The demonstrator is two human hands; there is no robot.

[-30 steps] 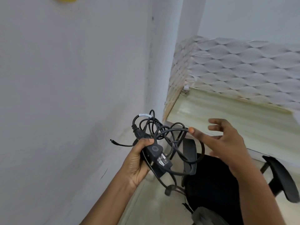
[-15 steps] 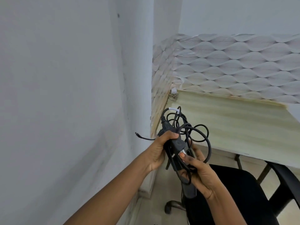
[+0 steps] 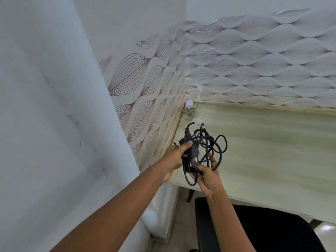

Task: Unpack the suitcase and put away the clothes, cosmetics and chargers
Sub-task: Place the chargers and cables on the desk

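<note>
A black laptop charger [image 3: 190,154] with its tangled black cable [image 3: 215,142] hangs above the left front corner of a pale wooden desk [image 3: 272,148]. My left hand [image 3: 174,160] grips the charger's brick from the left, thumb on top. My right hand [image 3: 207,176] holds the brick's lower end and some cable loops from below. A small white charger [image 3: 189,104] with a coiled pale cable [image 3: 189,113] lies in the desk's far left corner against the wall. The suitcase is out of sight.
A black office chair [image 3: 254,228] stands in front of the desk at bottom right. A white wall [image 3: 54,106] fills the left side. Leaf-patterned wallpaper [image 3: 254,60] covers the walls behind and left of the desk.
My right hand has closed on the charger from below. Both hands have carried it forward from beside the wall to above the desk's left front corner, and the view has turned towards the desk.
</note>
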